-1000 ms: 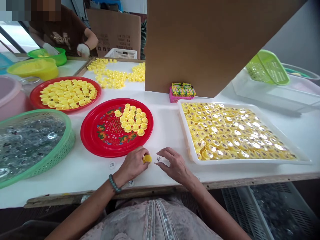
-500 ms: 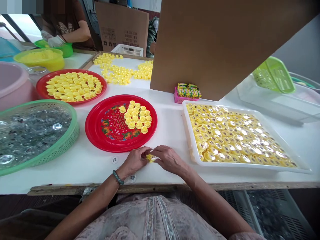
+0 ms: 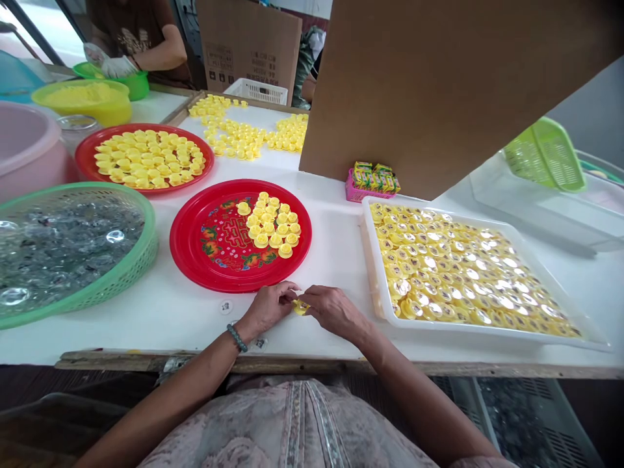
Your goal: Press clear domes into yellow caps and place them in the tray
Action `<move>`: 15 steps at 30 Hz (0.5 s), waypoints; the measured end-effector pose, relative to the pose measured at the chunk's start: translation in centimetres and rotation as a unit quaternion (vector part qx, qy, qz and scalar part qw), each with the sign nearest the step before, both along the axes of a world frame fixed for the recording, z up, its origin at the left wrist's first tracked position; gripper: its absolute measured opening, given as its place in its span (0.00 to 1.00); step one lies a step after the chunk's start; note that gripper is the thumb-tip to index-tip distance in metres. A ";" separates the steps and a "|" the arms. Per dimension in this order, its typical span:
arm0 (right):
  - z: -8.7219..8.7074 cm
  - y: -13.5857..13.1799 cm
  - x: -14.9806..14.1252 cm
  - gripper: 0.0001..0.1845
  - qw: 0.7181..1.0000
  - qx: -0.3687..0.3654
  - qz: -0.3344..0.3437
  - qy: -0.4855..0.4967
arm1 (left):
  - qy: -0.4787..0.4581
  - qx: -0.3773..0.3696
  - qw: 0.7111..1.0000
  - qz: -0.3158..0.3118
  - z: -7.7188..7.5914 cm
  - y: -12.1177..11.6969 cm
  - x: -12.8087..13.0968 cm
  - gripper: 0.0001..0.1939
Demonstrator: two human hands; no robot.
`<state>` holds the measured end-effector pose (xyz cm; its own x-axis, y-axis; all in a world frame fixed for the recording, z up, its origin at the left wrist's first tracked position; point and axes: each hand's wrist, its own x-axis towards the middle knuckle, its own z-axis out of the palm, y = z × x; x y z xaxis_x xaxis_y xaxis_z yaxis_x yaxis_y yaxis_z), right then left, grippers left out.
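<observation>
My left hand (image 3: 267,307) and my right hand (image 3: 331,309) meet at the table's front edge, both pinching one small yellow plastic piece (image 3: 299,306) between the fingertips. Just beyond them lies a red patterned plate (image 3: 195,247) with a cluster of several yellow pieces (image 3: 269,226). To the right, a white tray (image 3: 374,286) is packed with yellow pieces that have clear shiny tops. A green basket (image 3: 121,273) of clear round parts stands at the left. A few small clear parts (image 3: 225,306) lie loose on the white table near my left hand.
A second red plate (image 3: 85,153) of yellow pieces, a pink tub (image 3: 24,149) and a yellow bowl (image 3: 80,101) stand at back left. A cardboard panel (image 3: 439,91) rises behind the tray beside a pink box (image 3: 363,188). A gloved person (image 3: 131,45) works at the far side.
My right hand moved left from the table surface to join my left hand on the yellow piece. The view shifted slightly, so everything sits a little further right.
</observation>
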<state>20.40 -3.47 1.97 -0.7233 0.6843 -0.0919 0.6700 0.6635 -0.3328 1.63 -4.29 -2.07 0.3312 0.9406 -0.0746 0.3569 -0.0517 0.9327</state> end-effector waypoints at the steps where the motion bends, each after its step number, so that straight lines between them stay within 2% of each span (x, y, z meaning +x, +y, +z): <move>1: 0.0 0.0 0.0 0.11 1.000 0.002 0.001 -0.005 | 0.003 0.001 1.000 0.002 0.0 0.0 0.0 0.16; 9: -0.5 -0.5 0.0 0.08 0.999 0.030 -0.031 0.010 | 0.003 0.006 1.000 0.010 -0.1 0.1 0.2 0.15; 15: -0.8 -0.5 -0.2 0.12 1.000 0.025 -0.013 -0.008 | -0.001 0.014 1.000 0.004 -0.2 0.1 0.3 0.16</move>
<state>20.23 -3.97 1.22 -0.7045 0.7063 -0.0695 0.6919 0.6616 -0.2891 1.90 -4.24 -2.28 0.3237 0.9449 -0.0482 0.3555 -0.0742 0.9317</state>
